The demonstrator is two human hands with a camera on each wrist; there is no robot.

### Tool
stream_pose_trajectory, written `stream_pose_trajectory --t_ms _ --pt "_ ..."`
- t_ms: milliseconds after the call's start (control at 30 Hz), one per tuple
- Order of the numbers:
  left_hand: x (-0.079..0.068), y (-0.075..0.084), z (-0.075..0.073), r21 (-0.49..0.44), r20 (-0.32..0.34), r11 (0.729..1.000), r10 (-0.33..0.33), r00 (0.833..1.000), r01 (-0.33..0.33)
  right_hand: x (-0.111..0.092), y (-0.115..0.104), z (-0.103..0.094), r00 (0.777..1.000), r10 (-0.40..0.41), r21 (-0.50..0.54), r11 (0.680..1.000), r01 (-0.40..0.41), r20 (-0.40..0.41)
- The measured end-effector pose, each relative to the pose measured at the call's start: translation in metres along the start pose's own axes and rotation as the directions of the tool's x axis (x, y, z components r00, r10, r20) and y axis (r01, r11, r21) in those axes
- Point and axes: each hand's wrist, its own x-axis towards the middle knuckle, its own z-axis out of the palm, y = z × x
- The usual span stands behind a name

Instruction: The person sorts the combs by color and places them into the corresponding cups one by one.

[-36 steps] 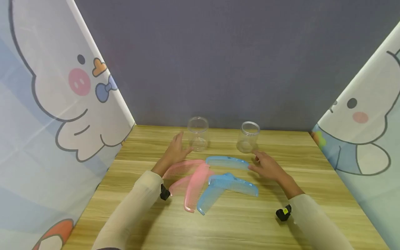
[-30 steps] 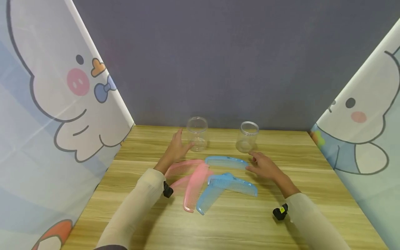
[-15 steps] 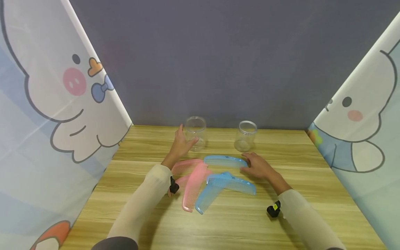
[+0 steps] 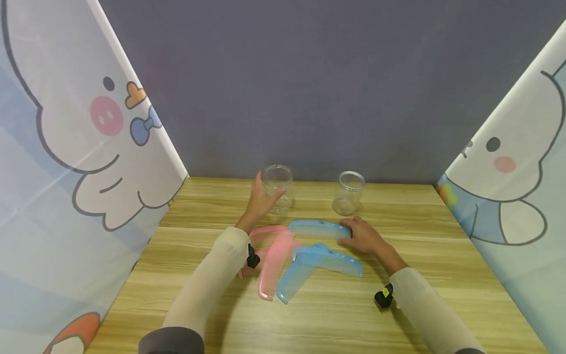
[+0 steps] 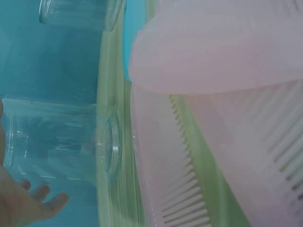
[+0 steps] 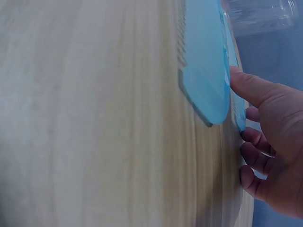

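My left hand [image 4: 263, 199] is beside the left clear jar [image 4: 283, 194], thumb and fingers spread around its near left side. In the left wrist view a gap shows between the fingers [image 5: 40, 196] and the jar. My right hand [image 4: 363, 235] is at the right end of the farthest blue comb [image 4: 316, 227], its thumb [image 6: 253, 87] and curled fingers on either side of that end. The comb lies flat on the table. Two more blue combs [image 4: 331, 260] overlap in front of it. Several pink combs [image 4: 275, 265] lie fanned at left, partly under my left wrist.
A second, shorter clear jar [image 4: 348, 194] stands upright at the back right, beyond my right hand. The wooden table [image 4: 309, 324] ends against a grey back wall [image 4: 309, 98]. Cartoon-printed panels flank it, left [image 4: 53, 172] and right [image 4: 522, 196].
My left hand has moved forward and right toward the left jar, its thumb now in front of it. The right hand has moved left onto the end of the far blue comb.
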Motion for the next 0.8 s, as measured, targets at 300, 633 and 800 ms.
stream_pose_trajectory --t_ms 300,633,800 --pt "0.003 -0.002 0.001 0.001 -0.025 1.0 -0.015 1.0 0.015 0.001 0.003 0.004 1.0 0.01 0.08 0.997 -0.009 -0.009" --pt "0.005 -0.001 -0.002 0.017 -0.001 1.0 -0.011 1.0 0.011 0.001 0.01 0.003 0.999 0.005 0.096 0.995 -0.002 -0.032" --pt "0.005 -0.001 -0.002 0.023 -0.008 1.0 -0.009 1.0 0.009 0.0 0.009 0.001 0.998 -0.015 0.11 0.994 0.022 -0.059"
